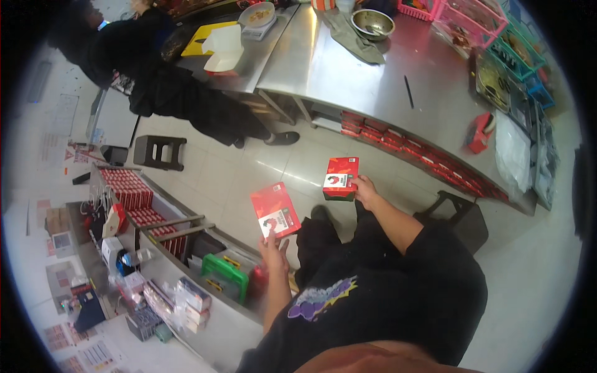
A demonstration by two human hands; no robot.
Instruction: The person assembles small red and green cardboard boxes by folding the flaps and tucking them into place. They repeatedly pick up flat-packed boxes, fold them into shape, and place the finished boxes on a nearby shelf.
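The left hand [272, 253] has its fingers closed on the near edge of one red box [277, 208], and the right hand [365, 190] is closed on the near right corner of a second red box [341, 173]; both boxes hang in front of the body, apart from each other. Each is pinched near one end, so from where I stand, a loosened thumb or a heavy far end could make one tip and slide out; I can't tell whether they're filled. Nothing but tiled floor [214, 165] lies beneath, so a slipped box would likely land on a corner and dent, perhaps against the shoe [321, 214] just below. Swinging round carelessly could knock a box on the steel counter [373, 81] ahead or the wooden bars [180, 231] to the left. By the right leg, a dark stool [457, 217] could catch a backward step.
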